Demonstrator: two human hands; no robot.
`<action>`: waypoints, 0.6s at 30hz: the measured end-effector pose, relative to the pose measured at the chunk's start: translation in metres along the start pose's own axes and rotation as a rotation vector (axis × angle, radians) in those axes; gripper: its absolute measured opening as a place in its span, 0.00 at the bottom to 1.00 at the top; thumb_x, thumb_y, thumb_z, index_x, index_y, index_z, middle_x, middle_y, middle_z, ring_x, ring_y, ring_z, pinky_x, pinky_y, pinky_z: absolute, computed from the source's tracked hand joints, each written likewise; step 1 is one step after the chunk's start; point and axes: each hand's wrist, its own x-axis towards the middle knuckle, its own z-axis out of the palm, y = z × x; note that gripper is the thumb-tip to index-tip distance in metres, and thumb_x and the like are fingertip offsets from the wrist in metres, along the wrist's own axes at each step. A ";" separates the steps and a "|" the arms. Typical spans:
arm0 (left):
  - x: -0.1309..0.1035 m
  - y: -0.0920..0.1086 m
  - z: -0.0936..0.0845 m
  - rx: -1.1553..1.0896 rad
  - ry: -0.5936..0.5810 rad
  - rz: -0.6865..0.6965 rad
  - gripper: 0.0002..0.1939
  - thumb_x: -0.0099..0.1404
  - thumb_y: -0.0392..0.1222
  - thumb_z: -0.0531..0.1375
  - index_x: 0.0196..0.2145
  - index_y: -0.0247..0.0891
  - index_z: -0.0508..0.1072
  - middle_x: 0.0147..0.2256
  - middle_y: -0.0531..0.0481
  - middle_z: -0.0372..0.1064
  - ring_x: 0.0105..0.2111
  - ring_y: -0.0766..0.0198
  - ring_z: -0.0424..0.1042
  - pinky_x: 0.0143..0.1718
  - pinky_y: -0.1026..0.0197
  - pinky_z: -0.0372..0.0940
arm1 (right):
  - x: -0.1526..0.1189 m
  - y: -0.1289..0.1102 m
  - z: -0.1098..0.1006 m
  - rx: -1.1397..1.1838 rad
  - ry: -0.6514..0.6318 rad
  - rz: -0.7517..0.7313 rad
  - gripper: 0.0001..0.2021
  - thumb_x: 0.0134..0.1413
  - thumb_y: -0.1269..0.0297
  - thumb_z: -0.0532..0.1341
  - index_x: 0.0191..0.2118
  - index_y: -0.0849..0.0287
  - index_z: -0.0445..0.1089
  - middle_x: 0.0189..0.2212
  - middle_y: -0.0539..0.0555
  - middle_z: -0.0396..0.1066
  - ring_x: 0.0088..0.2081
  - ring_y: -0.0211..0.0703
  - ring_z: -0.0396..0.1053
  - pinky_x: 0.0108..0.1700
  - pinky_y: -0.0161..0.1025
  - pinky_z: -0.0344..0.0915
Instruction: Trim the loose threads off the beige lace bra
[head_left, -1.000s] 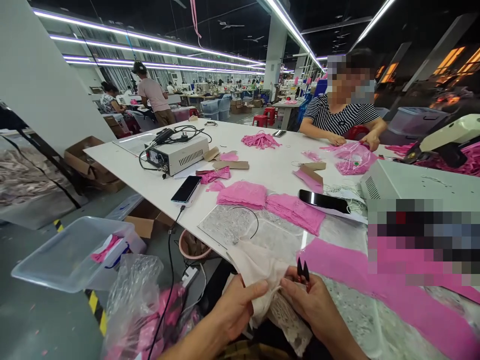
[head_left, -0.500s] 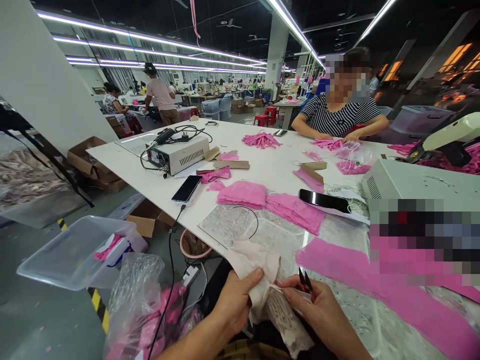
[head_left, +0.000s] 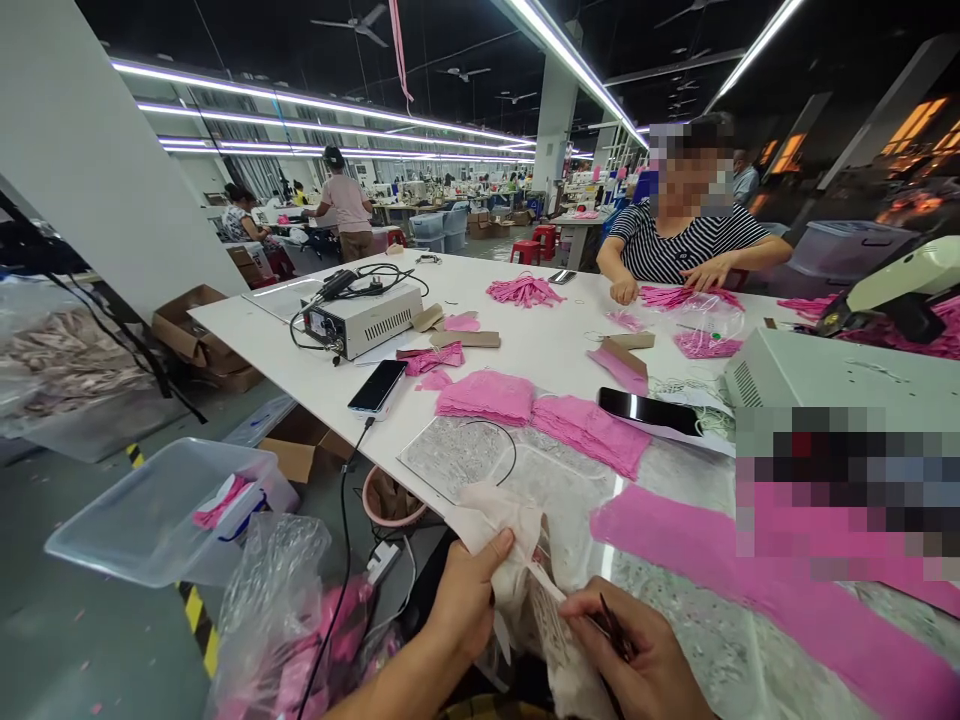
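Observation:
My left hand (head_left: pixel 463 598) is closed on a cream cloth garment piece (head_left: pixel 495 512), its thumb pressed on top near the table's front edge. A lacy, patterned part (head_left: pixel 559 640) of the cloth hangs down between my hands. My right hand (head_left: pixel 645 640) pinches a narrow strip (head_left: pixel 546 580) at the cloth's edge, drawn taut toward it. Tucked in that same hand are small thread snips (head_left: pixel 615 628) with dark blades; their handles are mostly hidden by the fingers.
Pink fabric stacks (head_left: pixel 486 398), a long pink strip (head_left: pixel 697 540) and two phones (head_left: pixel 651 408) lie on the white table (head_left: pixel 442 275). A grey power box (head_left: pixel 375 320) stands at the left. Across the table, a co-worker (head_left: pixel 686 245) handles pink strips. A plastic bin (head_left: pixel 157 510) sits below left.
My right hand has moved down and slightly right, pulling the narrow strip out longer. The snips' blades have turned. The co-worker's hands have spread apart.

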 end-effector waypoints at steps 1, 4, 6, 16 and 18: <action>0.000 0.001 0.000 0.011 -0.005 0.007 0.23 0.45 0.46 0.72 0.37 0.29 0.76 0.31 0.40 0.75 0.31 0.56 0.73 0.38 0.57 0.66 | 0.000 0.002 -0.001 0.015 -0.006 0.028 0.16 0.52 0.50 0.59 0.26 0.57 0.72 0.20 0.48 0.61 0.23 0.36 0.56 0.25 0.33 0.55; -0.001 0.004 0.000 0.065 -0.053 0.031 0.23 0.47 0.47 0.71 0.38 0.29 0.76 0.34 0.39 0.75 0.33 0.55 0.73 0.38 0.57 0.66 | 0.004 0.009 -0.008 0.040 -0.051 0.110 0.17 0.51 0.49 0.59 0.34 0.58 0.73 0.23 0.49 0.66 0.25 0.39 0.61 0.28 0.34 0.60; -0.002 0.003 0.000 0.097 -0.063 0.048 0.23 0.49 0.47 0.70 0.39 0.29 0.76 0.34 0.39 0.75 0.35 0.53 0.73 0.39 0.56 0.66 | 0.006 0.010 -0.010 0.019 -0.058 0.121 0.19 0.50 0.48 0.60 0.38 0.59 0.73 0.24 0.51 0.68 0.27 0.41 0.63 0.30 0.35 0.62; 0.001 0.000 0.000 0.056 -0.021 0.040 0.21 0.46 0.47 0.71 0.34 0.29 0.76 0.29 0.41 0.75 0.31 0.55 0.73 0.36 0.58 0.66 | -0.009 -0.005 0.003 -0.011 0.045 0.060 0.19 0.50 0.47 0.58 0.26 0.59 0.73 0.17 0.48 0.59 0.20 0.35 0.53 0.23 0.33 0.53; -0.001 0.005 0.000 0.084 -0.063 0.001 0.22 0.46 0.48 0.71 0.36 0.30 0.76 0.32 0.40 0.75 0.32 0.54 0.73 0.37 0.57 0.66 | -0.006 0.001 -0.004 0.023 0.024 0.140 0.20 0.48 0.45 0.59 0.27 0.60 0.73 0.17 0.49 0.61 0.20 0.36 0.56 0.22 0.33 0.55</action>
